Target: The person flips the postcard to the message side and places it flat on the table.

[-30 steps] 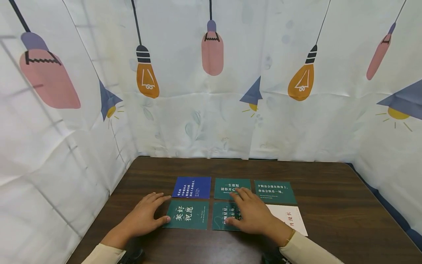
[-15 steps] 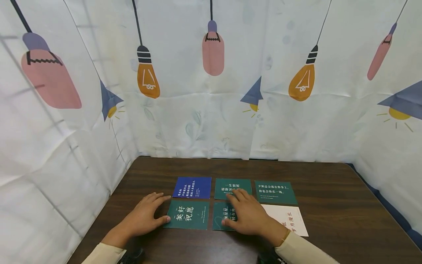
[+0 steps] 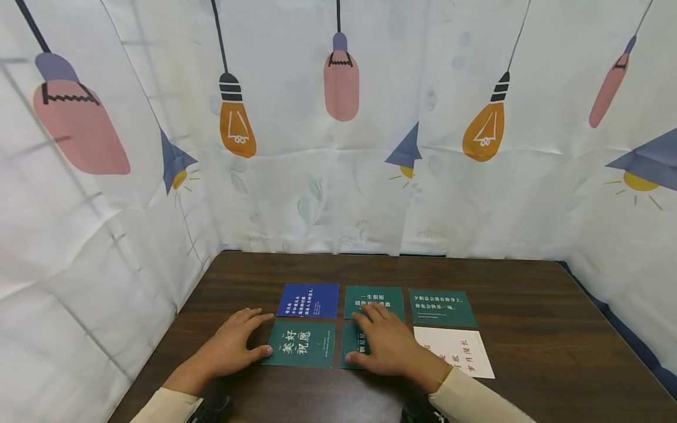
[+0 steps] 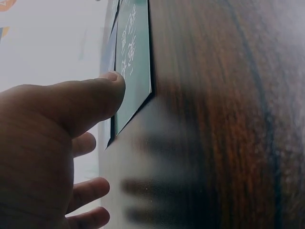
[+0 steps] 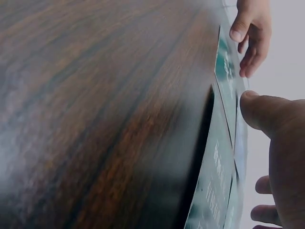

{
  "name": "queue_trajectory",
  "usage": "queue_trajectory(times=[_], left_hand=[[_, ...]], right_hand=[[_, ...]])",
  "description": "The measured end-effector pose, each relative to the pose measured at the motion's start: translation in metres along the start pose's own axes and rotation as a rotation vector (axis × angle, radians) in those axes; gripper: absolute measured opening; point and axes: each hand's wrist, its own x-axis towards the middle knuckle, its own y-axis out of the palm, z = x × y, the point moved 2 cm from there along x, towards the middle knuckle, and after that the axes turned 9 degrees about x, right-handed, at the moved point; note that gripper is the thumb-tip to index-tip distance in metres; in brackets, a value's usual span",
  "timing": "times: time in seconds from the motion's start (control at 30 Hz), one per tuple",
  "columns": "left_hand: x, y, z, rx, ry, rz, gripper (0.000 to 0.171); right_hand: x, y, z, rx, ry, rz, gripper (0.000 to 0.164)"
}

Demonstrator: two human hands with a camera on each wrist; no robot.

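Note:
Six-card layout aside, several printed cards lie in two rows. My left hand (image 3: 235, 343) has spread fingers, its thumb tip at the left edge of the green card (image 3: 312, 352) with large white characters. The left wrist view shows that thumb (image 4: 90, 98) overlapping the card, with nothing gripped. My right hand (image 3: 388, 343) is spread low over the front middle green card (image 3: 351, 339), hiding much of it. Its fingertips overlap the back middle green card (image 3: 370, 290). In the right wrist view its thumb (image 5: 264, 112) appears above the cards, holding nothing.
A blue card (image 3: 308, 300) lies at the back left, another green card (image 3: 442, 307) at the back right. At the front right is a white card (image 3: 473, 349) with red characters. Behind the brown wooden table (image 3: 539, 329) hangs a white curtain (image 3: 338, 194) printed with lamps.
My right hand has slid left over the front middle card, uncovering more of the white card. My left hand and the cards stay in place.

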Motion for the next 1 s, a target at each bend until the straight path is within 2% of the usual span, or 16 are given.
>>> queue_trajectory(times=[0.43,1.0], left_hand=[[0.001,0.0,-0.001,-0.019,0.001,0.015,0.067],[0.004,0.002,0.005,-0.025,0.015,0.017,0.066]], right_hand=[[0.007,0.006,0.009,-0.004,0.001,0.007,0.083],[0.019,0.015,0.016,-0.024,-0.016,0.004,0.081]])
